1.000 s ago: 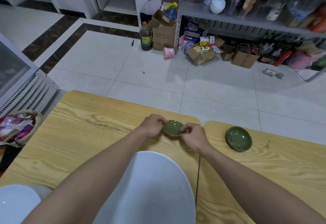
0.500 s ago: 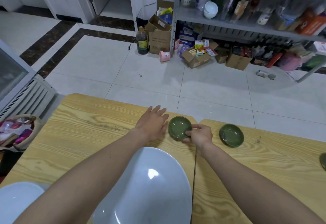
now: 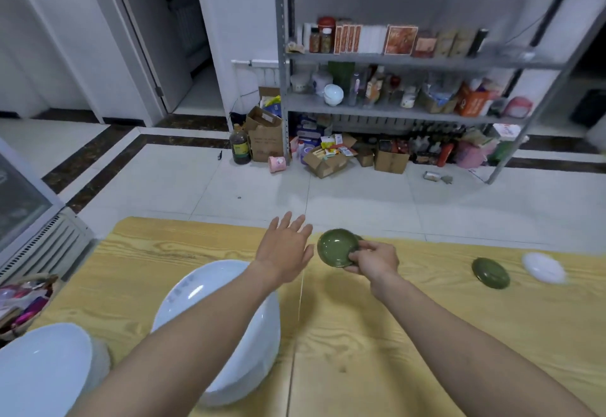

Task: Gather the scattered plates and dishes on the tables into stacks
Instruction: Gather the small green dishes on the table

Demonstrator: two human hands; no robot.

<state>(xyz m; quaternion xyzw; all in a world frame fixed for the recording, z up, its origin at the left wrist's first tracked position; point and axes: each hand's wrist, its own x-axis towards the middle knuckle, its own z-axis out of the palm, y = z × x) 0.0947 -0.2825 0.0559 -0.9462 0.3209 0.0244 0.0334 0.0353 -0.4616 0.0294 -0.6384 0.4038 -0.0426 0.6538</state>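
Observation:
My right hand (image 3: pixel 373 261) grips a small green dish (image 3: pixel 336 247) by its right rim and holds it tilted above the wooden tables (image 3: pixel 377 334). A sliver of another green rim (image 3: pixel 361 239) shows just behind it. My left hand (image 3: pixel 285 247) hovers beside the dish's left edge with spread fingers, holding nothing. A further green dish (image 3: pixel 491 273) and a small white dish (image 3: pixel 542 267) lie at the far right. A large white plate (image 3: pixel 210 302) sits under my left forearm, and another white plate (image 3: pixel 42 374) is at the bottom left.
A seam (image 3: pixel 299 298) divides the two tables. A basket of packets (image 3: pixel 21 305) stands off the left edge, next to a grey glass-fronted cabinet (image 3: pixel 29 219). Beyond the tiled floor, a metal shelf (image 3: pixel 393 105) has boxes and a bottle (image 3: pixel 240 144) at its foot.
My left hand let go of the green dish and opened. My right hand carried the dish to the right across the seam. The view tilted up and rightward, bringing in the far-right dishes.

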